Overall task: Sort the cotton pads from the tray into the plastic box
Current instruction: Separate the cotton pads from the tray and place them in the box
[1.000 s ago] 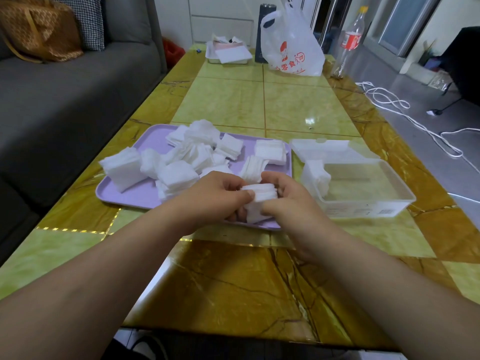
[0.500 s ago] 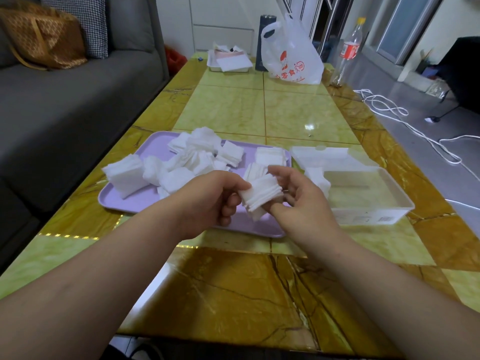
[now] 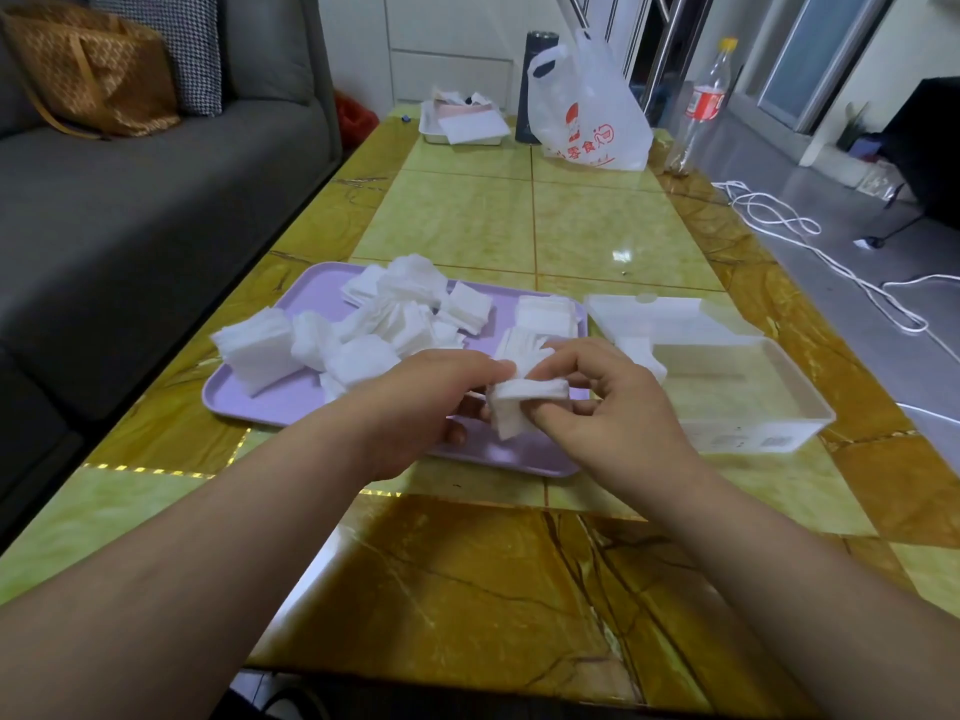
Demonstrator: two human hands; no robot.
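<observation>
Pinching one small stack of cotton pads (image 3: 524, 402) between both hands, above the near edge of the lilac tray (image 3: 280, 402): left hand (image 3: 421, 402) curled on it from 9 o'clock, right hand (image 3: 618, 413) from 3 o'clock, thumb pressed on its front. At 11 o'clock of the stack, across the tray, loose heaps of pads (image 3: 384, 324). At 3 o'clock, just beside the tray, a clear plastic box (image 3: 753, 433), with a few pads (image 3: 644, 356) at its 9 o'clock end and a lid (image 3: 670, 314) flat at its 12 o'clock side. Underneath, a glossy yellow-green table (image 3: 519, 226); at its 12 o'clock end a white plastic bag (image 3: 592, 111), a bottle (image 3: 701, 106), a small white tray (image 3: 462, 122). At 9 o'clock a grey sofa (image 3: 130, 210); at 3 o'clock a white cable (image 3: 911, 324) on the floor.
</observation>
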